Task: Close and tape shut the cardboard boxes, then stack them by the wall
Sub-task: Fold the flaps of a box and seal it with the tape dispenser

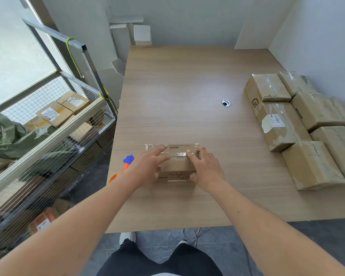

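A small box (177, 164) sits on the table (187, 86) near its front edge, just in front of the person; clear tape (178, 154) runs across its closed top, the ends sticking out past both sides; the left hand (149, 168) lies flat over the box's left part, fingers straight and spread, pressing the tape down; the right hand (205, 168) rests on the right part, fingers straight on the tape, thumb down the near face; neither hand grips anything; an orange and blue tape gun (126, 166) lies by the left wrist at the table's left edge; taped boxes (287, 120) stand in rows against the right wall (317, 46), well apart from the small one; a wire cart (54, 136) of parcels stands left of the table.
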Demonstrator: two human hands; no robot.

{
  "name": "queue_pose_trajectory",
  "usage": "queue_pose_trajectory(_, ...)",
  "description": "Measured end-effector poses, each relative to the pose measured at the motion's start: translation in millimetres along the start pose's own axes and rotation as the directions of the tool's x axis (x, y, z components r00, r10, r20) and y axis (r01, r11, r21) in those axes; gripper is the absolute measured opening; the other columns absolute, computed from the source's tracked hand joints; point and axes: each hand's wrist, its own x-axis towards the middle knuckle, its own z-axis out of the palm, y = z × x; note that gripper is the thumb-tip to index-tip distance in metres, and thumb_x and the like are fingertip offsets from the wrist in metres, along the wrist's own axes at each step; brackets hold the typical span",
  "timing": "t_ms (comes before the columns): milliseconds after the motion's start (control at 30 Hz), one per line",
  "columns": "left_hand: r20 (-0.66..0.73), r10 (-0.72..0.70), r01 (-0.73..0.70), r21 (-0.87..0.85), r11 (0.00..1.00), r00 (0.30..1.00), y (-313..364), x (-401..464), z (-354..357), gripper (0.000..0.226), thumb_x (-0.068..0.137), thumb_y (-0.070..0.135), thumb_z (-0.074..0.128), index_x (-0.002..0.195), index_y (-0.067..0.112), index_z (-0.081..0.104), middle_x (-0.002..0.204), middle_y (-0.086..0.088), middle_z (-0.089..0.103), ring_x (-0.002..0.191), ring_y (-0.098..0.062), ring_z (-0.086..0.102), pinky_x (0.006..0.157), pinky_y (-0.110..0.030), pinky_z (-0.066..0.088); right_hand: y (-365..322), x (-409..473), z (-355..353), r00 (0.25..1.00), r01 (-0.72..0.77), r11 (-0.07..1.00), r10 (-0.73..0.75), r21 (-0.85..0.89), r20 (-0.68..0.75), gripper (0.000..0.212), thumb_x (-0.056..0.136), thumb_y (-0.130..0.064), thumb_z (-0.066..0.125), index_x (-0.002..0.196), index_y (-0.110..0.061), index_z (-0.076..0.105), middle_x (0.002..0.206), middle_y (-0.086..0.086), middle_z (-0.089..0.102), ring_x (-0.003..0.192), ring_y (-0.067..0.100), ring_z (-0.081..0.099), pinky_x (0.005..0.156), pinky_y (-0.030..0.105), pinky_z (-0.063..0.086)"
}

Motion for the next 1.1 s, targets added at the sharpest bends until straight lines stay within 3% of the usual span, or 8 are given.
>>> queue_pose_trajectory(233,0.146,-0.098,0.084,0.097,0.992,0.984,-3,-21,-1,0.06,0.104,0.051,0.047,0.158,0.046,0.022,0.171,0.004,0.0,0.156,-0.022,0.005,0.125,-0.041,0.016,4,12,8,0.999,-0.007,0.999,0.005,0.047,0.039,0.088,0.092,-0.013,0.057,0.161,-0.04,0.01,0.166,-0.01,0.009,0.121,0.032,0.047,0.106,0.038,0.042)
queue_pose_trajectory(333,0.165,-0.133,0.095,0.217,0.972,0.977,3,-32,3,0.077,0.094,0.069,0.048,0.159,0.051,0.01,0.167,0.001,-0.004,0.148,-0.025,0.009,0.121,-0.042,0.02,-1,25,12,0.989,-0.005,0.998,-0.005,0.061,0.146,0.091,0.096,-0.022,0.049,0.158,-0.045,-0.013,0.167,-0.02,-0.018,0.152,0.044,0.013,0.122,0.046,0.026)
queue_pose_trajectory(433,0.143,-0.144,0.095,0.308,0.947,0.979,7,-36,6,0.086,0.088,0.074,0.052,0.158,0.053,0.006,0.16,-0.005,0.005,0.141,-0.029,0.018,0.119,-0.044,0.021,-6,31,12,0.975,0.014,1.0,-0.014,0.001,0.223,0.097,0.096,-0.02,0.048,0.154,-0.043,-0.027,0.163,-0.017,-0.033,0.15,0.049,-0.022,0.126,0.052,0.01)
queue_pose_trajectory(533,0.126,-0.146,0.098,0.328,0.94,0.981,11,-35,5,0.091,0.083,0.078,0.056,0.158,0.051,0.011,0.155,-0.007,0.011,0.136,-0.029,0.023,0.117,-0.043,0.026,-12,30,10,0.975,0.048,0.997,-0.033,-0.066,0.218,0.107,0.092,-0.014,0.053,0.154,-0.036,-0.032,0.161,-0.007,-0.039,0.149,0.044,-0.03,0.125,0.056,0.001)
queue_pose_trajectory(667,0.048,-0.165,0.142,0.307,0.941,0.985,18,-37,16,0.092,0.078,0.078,0.062,0.156,0.048,0.025,0.15,-0.01,0.022,0.128,-0.031,0.032,0.111,-0.042,0.038,-20,22,11,0.991,0.13,0.991,-0.13,-0.023,-0.01,0.093,0.086,-0.015,0.062,0.163,-0.018,0.01,0.169,0.015,0.0,0.153,0.043,0.006,0.122,0.053,0.022)
queue_pose_trajectory(800,-0.096,-0.269,0.285,0.279,0.917,0.958,32,-32,33,0.092,0.073,0.074,0.071,0.154,0.041,0.038,0.141,-0.015,0.035,0.121,-0.034,0.039,0.107,-0.043,0.042,-11,8,15,0.911,0.367,0.92,-0.326,0.137,-0.252,0.064,0.073,-0.009,0.07,0.136,-0.017,0.061,0.136,0.013,0.052,0.117,0.036,0.054,0.093,0.049,0.053)
queue_pose_trajectory(933,-0.06,-0.277,0.284,0.222,0.933,0.959,40,-29,37,0.091,0.08,0.056,0.077,0.157,0.036,0.032,0.141,-0.015,0.03,0.124,-0.033,0.038,0.108,-0.042,0.041,-2,-4,12,0.926,0.378,0.867,-0.358,0.324,-0.122,0.067,0.076,-0.026,0.079,0.139,-0.026,0.059,0.141,0.001,0.046,0.127,0.019,0.049,0.087,0.042,0.056)
queue_pose_trajectory(1100,-0.087,-0.128,0.125,-0.037,0.991,0.988,15,-45,27,0.068,0.08,0.024,0.083,0.142,0.019,0.059,0.127,-0.008,0.041,0.1,-0.025,0.049,0.092,-0.043,0.053,4,-3,18,0.929,0.354,0.863,-0.368,0.36,-0.032,0.081,0.073,-0.044,0.086,0.146,-0.03,0.053,0.154,-0.009,0.03,0.137,0.012,0.045,0.096,0.041,0.054)
